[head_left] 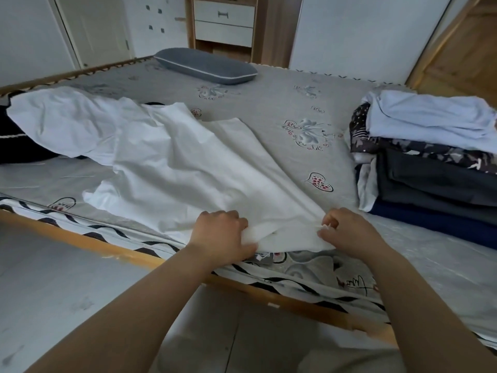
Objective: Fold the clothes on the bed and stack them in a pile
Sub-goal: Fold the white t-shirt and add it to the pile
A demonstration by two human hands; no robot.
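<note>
White garment [172, 168] near edge pinched, both hands.

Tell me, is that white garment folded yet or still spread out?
Spread out, not folded. The white garment lies loose and wrinkled across the bed, while the left hand and right hand grip its near edge.

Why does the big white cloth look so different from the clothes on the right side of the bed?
The big white cloth garment lies spread out and wrinkled; the pile of folded clothes is stacked in layers. The white one is gripped by the left hand and right hand; nobody touches the pile. The garment is one colour; the pile mixes several. Both rest on the grey patterned bed.
</note>
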